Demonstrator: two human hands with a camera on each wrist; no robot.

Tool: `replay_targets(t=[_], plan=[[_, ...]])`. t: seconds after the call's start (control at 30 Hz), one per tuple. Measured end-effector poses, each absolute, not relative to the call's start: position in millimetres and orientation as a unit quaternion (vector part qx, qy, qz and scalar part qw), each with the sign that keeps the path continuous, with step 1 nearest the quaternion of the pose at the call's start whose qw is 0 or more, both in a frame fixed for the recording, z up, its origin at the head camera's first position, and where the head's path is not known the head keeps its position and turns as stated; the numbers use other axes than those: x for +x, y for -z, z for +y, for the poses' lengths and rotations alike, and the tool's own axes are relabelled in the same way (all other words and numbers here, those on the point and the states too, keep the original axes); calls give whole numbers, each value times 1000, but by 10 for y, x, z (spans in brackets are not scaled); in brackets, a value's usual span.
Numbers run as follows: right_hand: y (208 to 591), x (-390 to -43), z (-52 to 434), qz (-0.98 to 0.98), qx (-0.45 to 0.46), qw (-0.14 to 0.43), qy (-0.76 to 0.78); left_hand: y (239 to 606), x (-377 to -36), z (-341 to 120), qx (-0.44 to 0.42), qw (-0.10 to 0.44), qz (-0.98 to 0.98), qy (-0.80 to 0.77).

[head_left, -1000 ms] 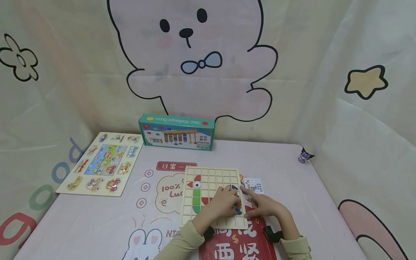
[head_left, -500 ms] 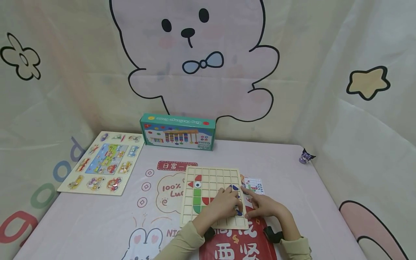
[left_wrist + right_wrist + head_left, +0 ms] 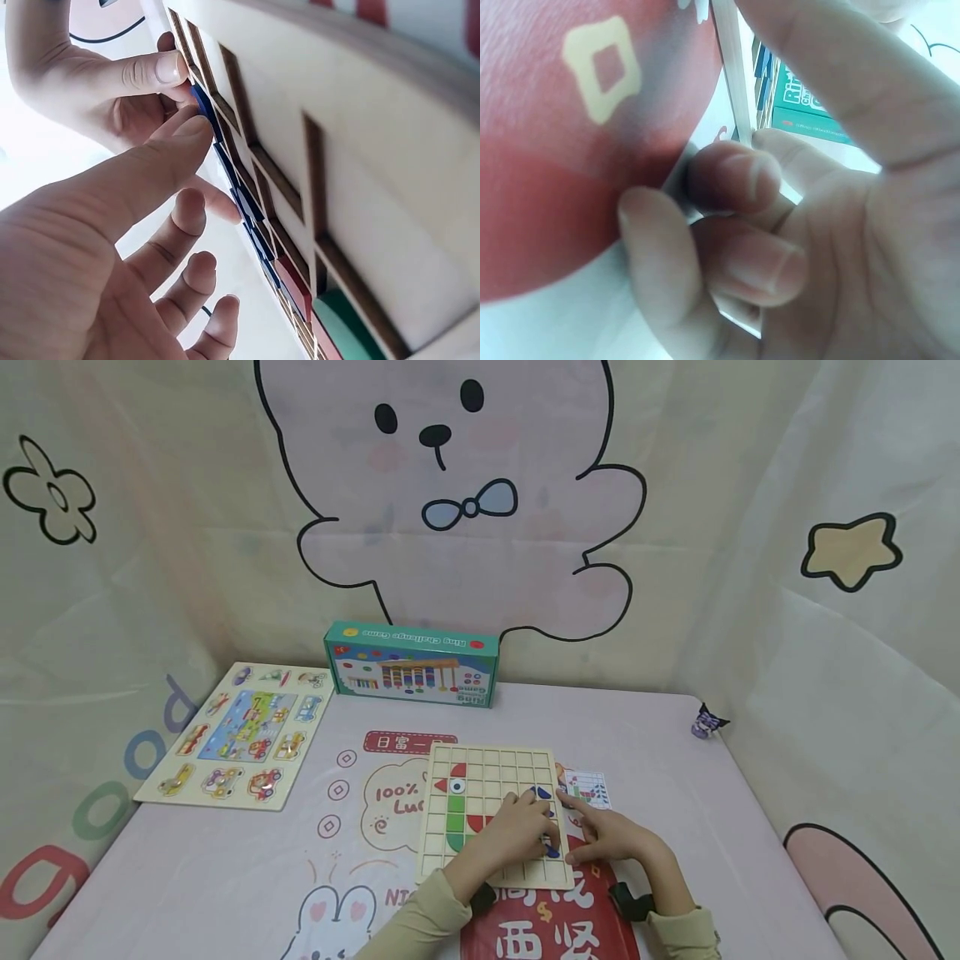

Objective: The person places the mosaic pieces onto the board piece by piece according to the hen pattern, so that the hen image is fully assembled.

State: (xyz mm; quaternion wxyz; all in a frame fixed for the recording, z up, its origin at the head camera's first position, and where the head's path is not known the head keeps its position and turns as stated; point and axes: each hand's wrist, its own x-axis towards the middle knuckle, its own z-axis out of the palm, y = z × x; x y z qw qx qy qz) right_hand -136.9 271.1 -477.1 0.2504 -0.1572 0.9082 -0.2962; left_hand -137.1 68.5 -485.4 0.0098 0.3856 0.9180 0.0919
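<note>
A pale wooden grid board [image 3: 510,767] lies on the table, with red, green and blue shaped tiles set in its cells. My left hand [image 3: 507,837] reaches across it. In the left wrist view, thumb and index finger pinch a blue tile [image 3: 204,105] by the board's right edge; its other fingers are spread loosely. My right hand [image 3: 615,835] lies along that edge, index finger and thumb apart and touching it. Its remaining fingers bend loosely beneath in the right wrist view. Red and green tiles form a bird-like figure around an eye tile [image 3: 457,786]. My left hand hides some cells.
A pattern card [image 3: 587,787] lies beyond my right hand. A green game box [image 3: 412,664] stands at the back, left of centre. A picture puzzle board [image 3: 236,735] lies at the left. A small purple wrapped item [image 3: 707,722] sits near the back right corner.
The view shifts slightly. Both hands stay almost in the same place on the board, and no tile has visibly moved.
</note>
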Motion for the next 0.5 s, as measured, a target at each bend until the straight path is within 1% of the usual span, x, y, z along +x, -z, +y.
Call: replay_targets(t=[0.23,0.5], plan=[[4785,-1400,2706,907,-156,254,296,4810,-1383,642,390,11,916,-97],[4805,-1344,2702,905,-143,266,299,4827,-1383,531,383,18,915,-121]])
